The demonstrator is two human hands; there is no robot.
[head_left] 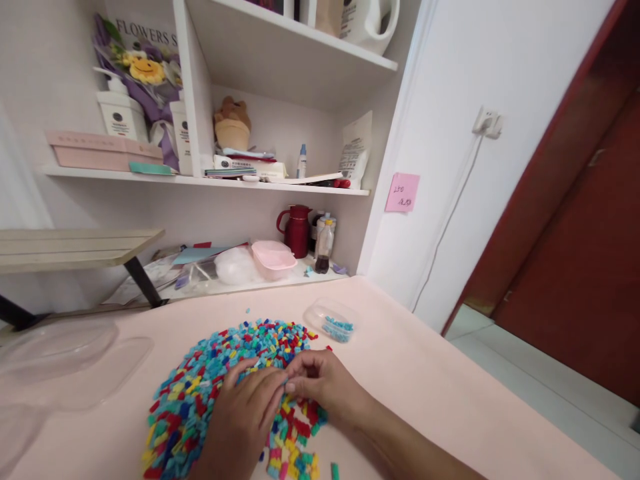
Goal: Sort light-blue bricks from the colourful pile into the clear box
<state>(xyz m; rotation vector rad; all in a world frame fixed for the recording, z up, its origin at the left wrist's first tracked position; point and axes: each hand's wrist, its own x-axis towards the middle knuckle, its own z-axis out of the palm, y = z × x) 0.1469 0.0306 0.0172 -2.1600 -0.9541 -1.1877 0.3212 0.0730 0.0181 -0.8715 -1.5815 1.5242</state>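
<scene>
A large heap of small plastic toy bricks [200,373] in blue, red, yellow and green is spread over the table. Above its right part, my left hand [250,407] and my right hand [323,387] meet at the fingertips. The right thumb and forefinger are pinched together, and the left fingers curl in against them. A speck of blue shows where they touch, too small and covered to make out. Behind the right hand is a clear plastic container [313,317] with some blue bricks [339,328] in it.
Clear plastic boxes or lids [110,380] lie at the left on the pink tabletop [400,400]. A small raised wooden stand [75,250] is behind them. Along the back, shelves [280,187] hold a pink bowl [274,260], a red jug [297,231] and a bottle [324,247].
</scene>
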